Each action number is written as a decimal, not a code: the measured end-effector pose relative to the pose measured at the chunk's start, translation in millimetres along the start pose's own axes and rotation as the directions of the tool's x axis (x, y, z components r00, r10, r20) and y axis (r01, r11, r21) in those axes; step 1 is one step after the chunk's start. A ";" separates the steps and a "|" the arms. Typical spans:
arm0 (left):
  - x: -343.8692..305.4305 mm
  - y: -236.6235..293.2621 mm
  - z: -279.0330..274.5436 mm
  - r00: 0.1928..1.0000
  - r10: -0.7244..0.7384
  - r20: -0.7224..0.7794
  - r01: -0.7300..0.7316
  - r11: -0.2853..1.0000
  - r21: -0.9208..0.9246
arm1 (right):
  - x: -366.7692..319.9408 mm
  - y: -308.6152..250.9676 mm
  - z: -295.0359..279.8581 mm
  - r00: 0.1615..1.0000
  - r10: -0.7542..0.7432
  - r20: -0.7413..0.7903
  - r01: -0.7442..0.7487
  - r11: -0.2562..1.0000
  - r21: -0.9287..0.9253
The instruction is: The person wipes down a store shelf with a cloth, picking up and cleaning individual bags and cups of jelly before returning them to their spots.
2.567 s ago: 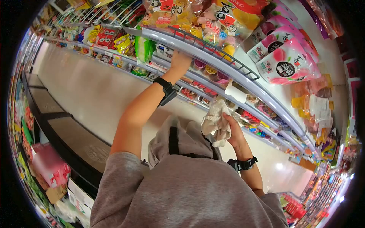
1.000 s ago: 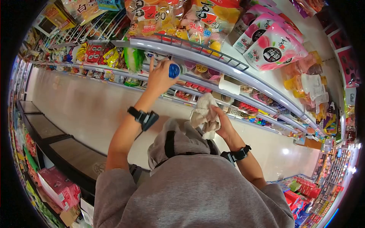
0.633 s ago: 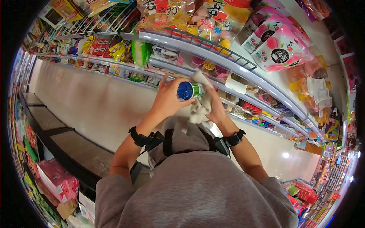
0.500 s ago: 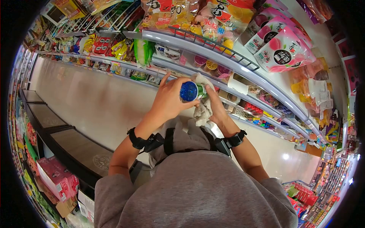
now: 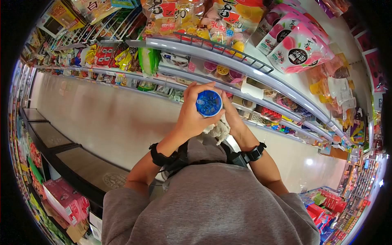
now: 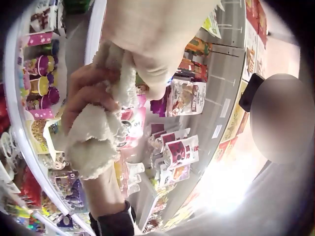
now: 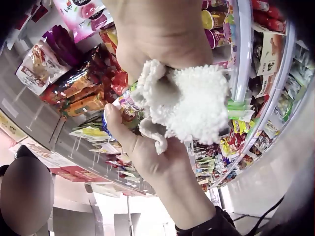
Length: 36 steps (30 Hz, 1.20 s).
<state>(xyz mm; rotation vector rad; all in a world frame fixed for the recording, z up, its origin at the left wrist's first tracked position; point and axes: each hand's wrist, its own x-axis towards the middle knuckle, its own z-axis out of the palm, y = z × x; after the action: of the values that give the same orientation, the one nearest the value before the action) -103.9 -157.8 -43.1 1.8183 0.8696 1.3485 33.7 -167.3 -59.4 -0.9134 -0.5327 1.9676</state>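
Note:
My left hand [image 5: 191, 113] holds a cup [image 5: 209, 103] in front of my chest, fingers and thumb curled round its side. The cup's round blue end faces up at the head camera. Beside it, my right hand [image 5: 234, 119] grips a crumpled white cloth [image 5: 219, 130] against the cup. The right wrist view shows the cup's colourful printed side [image 7: 129, 102] between the left thumb and the cloth. From the left wrist camera, the cloth [image 6: 93, 140] bulges out between the right fingers [image 6: 91, 96], and the cup is mostly hidden behind my left hand.
Curved shelf edges [image 5: 192, 49] run just beyond my hands, stocked with bagged sweets [image 5: 241, 22] and pink pouches [image 5: 300, 51]. Small coloured cups [image 5: 222, 70] stand on a lower shelf. To the left is a low black-framed counter [image 5: 67, 147], with a pink box [image 5: 65, 200] near it.
My left hand came out of the lower shelf with the cup and brought it to the cloth in my right hand. The cup has since turned, its blue end now facing up more squarely.

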 end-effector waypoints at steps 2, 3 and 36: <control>-1.0 1.1 -2.0 1.000 -0.003 0.024 0.002 1.000 0.025 | -3.1 -3.3 0.1 1.000 -0.012 0.015 0.013 0.999 -0.043; 0.0 4.1 -3.1 0.999 0.021 0.035 -0.022 1.000 0.010 | -4.4 -3.9 0.0 0.999 -0.025 0.029 0.028 0.996 -0.086; 4.9 30.1 0.6 0.964 0.260 -0.050 -0.239 0.936 0.258 | -37.8 24.8 6.3 0.997 -0.053 -0.060 0.043 0.986 -0.159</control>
<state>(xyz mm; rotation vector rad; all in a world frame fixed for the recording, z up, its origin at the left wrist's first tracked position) -99.0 -169.8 -15.5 2.1385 0.9093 1.5387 28.6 -212.7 -56.9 -1.0482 -0.6746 1.8668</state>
